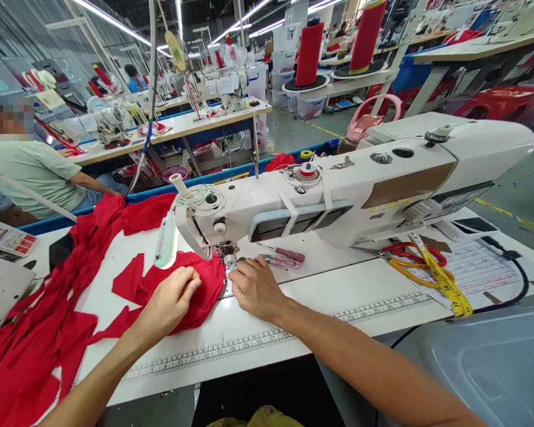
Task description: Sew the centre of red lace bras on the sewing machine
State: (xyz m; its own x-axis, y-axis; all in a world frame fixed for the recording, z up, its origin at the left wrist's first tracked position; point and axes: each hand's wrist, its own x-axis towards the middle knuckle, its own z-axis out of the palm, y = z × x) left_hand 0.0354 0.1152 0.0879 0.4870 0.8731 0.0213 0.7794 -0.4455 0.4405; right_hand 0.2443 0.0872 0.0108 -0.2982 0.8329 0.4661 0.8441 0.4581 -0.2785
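A white sewing machine [360,184] stands on a white table [329,296]. Red fabric [204,290] lies bunched under its needle and presser foot [228,256]. My left hand [171,299] rests on top of the fabric with the fingers curled, gripping it just left of the needle. My right hand [256,287] lies on the table right beside the presser foot, fingers bent and pressed on the fabric's edge. More red fabric pieces [40,338] spread over the left of the table.
Pink thread snips [285,258] lie behind my right hand. Red and orange scissors [409,261] and a yellow tape measure [445,284] sit at right. A seated person [31,172] works at left. Red thread cones [309,53] stand behind. A grey bin [493,362] is lower right.
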